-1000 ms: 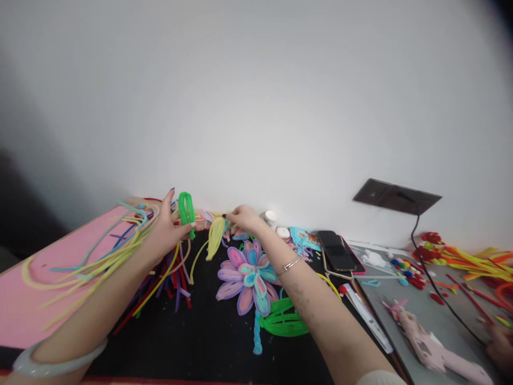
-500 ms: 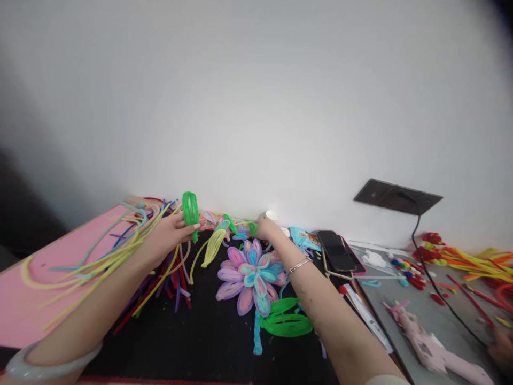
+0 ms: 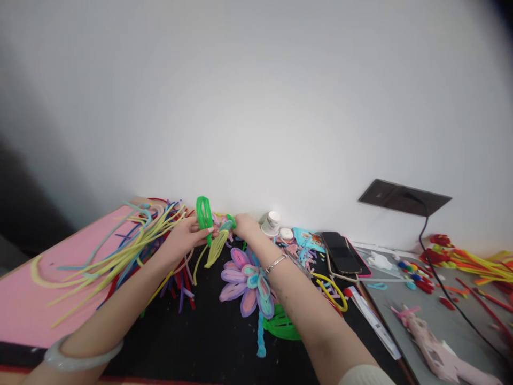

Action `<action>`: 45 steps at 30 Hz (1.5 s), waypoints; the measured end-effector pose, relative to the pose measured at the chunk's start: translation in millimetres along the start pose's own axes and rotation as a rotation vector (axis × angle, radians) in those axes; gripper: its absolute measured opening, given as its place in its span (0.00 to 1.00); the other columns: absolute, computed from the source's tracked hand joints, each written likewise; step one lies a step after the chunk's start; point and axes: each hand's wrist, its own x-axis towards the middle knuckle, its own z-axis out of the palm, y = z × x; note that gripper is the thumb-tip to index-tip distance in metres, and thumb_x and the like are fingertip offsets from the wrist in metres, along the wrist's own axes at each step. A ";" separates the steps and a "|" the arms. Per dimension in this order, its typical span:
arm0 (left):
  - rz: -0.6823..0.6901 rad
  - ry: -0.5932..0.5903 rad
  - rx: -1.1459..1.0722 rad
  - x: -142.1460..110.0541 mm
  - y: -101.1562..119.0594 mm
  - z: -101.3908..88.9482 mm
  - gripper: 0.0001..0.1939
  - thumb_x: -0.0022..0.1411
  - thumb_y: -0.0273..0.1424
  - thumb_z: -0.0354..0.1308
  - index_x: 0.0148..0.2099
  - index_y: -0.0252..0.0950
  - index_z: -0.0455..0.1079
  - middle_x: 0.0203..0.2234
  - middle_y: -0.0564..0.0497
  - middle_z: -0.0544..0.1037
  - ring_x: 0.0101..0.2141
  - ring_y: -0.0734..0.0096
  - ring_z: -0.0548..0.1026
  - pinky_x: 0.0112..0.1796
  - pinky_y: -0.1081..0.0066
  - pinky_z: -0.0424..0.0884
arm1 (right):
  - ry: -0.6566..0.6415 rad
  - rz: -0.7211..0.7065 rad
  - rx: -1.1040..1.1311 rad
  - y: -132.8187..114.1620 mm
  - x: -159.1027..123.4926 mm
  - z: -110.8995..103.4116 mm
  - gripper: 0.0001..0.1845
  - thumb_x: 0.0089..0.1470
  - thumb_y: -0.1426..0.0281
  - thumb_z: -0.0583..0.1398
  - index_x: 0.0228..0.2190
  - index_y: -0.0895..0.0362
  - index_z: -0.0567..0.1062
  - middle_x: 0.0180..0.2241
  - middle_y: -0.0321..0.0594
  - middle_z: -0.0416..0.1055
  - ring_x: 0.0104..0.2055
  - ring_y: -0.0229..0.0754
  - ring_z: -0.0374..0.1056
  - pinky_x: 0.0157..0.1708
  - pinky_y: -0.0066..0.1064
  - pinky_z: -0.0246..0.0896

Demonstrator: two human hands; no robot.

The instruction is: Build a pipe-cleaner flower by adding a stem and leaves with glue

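"Where's the green looped piece point(image 3: 204, 214)?"
"Left of centre, just below mid-frame, in your left hand point(image 3: 188, 234), pinched between thumb and fingers."
"And your right hand point(image 3: 246, 226)?"
"Near the centre, fingertips hidden; I can't tell how far open it is or what it holds. The petalled flower point(image 3: 249, 282) lies below it, on your black worktop point(image 3: 192, 345)."

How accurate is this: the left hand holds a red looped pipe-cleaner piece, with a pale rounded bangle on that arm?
Not red: the head view shows the left hand holding a green looped pipe-cleaner piece, with the pale bangle on that arm.
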 end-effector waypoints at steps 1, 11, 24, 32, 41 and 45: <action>-0.005 0.002 -0.003 -0.5 0.2 0.8 0.24 0.45 0.39 0.68 0.44 0.34 0.70 0.37 0.43 0.81 0.40 0.57 0.78 0.41 0.63 0.75 | -0.010 0.000 0.021 -2.2 2.8 1.8 0.14 0.40 0.74 0.67 0.34 0.61 0.79 0.39 0.54 0.77 0.44 0.51 0.73 0.38 0.31 0.67; 0.024 0.069 -0.019 -10.5 1.9 12.3 0.44 0.49 0.36 0.65 0.64 0.42 0.47 0.42 0.45 0.78 0.29 0.65 0.78 0.28 0.69 0.73 | 0.011 0.000 0.465 39.3 -35.1 -36.9 0.08 0.51 0.75 0.54 0.25 0.61 0.74 0.20 0.41 0.72 0.22 0.36 0.69 0.21 0.23 0.60; 0.221 -0.093 0.312 -27.1 3.5 75.0 0.16 0.55 0.42 0.57 0.25 0.35 0.66 0.17 0.58 0.65 0.20 0.75 0.65 0.22 0.75 0.61 | -0.072 -0.035 1.208 36.5 -140.8 -19.7 0.02 0.48 0.72 0.58 0.26 0.58 0.68 0.18 0.32 0.69 0.19 0.36 0.69 0.24 0.28 0.67; 0.153 -0.202 0.318 -36.7 9.9 95.9 0.13 0.53 0.39 0.56 0.22 0.37 0.64 0.16 0.58 0.65 0.20 0.73 0.68 0.26 0.72 0.66 | 0.305 -0.186 0.909 55.0 -136.8 -30.6 0.07 0.46 0.71 0.60 0.22 0.57 0.66 0.18 0.30 0.63 0.19 0.33 0.59 0.18 0.24 0.53; -0.066 -0.237 0.071 -45.2 2.5 103.0 0.15 0.50 0.43 0.62 0.23 0.39 0.65 0.19 0.53 0.74 0.25 0.65 0.75 0.28 0.67 0.72 | 0.227 -0.171 1.194 62.5 -137.4 -32.1 0.14 0.51 0.66 0.60 0.20 0.55 0.62 0.14 0.29 0.64 0.12 0.30 0.55 0.12 0.22 0.48; -0.048 -0.148 -0.008 -42.9 1.8 100.3 0.18 0.47 0.44 0.64 0.22 0.38 0.62 0.19 0.54 0.73 0.26 0.66 0.76 0.29 0.67 0.72 | 0.262 -0.224 1.254 67.2 -134.0 -28.3 0.16 0.51 0.62 0.61 0.20 0.55 0.62 0.14 0.29 0.64 0.12 0.30 0.56 0.12 0.21 0.48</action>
